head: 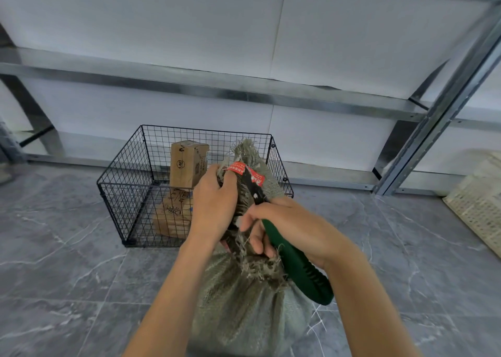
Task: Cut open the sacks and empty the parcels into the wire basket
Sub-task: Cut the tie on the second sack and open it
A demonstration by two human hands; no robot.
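The left hand [214,202] squeezes the sack [244,310] neck, the right hand [282,221] grips the green cutters [298,267]; snip the red tie [238,168] slowly, right by the left fingers [229,183].

Storeroom or warehouse, bare metal racking [217,84] along white wall, grey tiled floor [67,275], boxed parcels [188,164]

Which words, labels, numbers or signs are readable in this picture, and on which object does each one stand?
"ME" in a circle, probably: on the upright brown cardboard box in the black wire basket.
Other dark print on that box: too small to read.
White print on the red tag around the neck of the grey-green woven sack: too blurred to read.
Dark print on the lower brown cardboard box: blurred, unreadable.
Green-handled cutter: no text visible.
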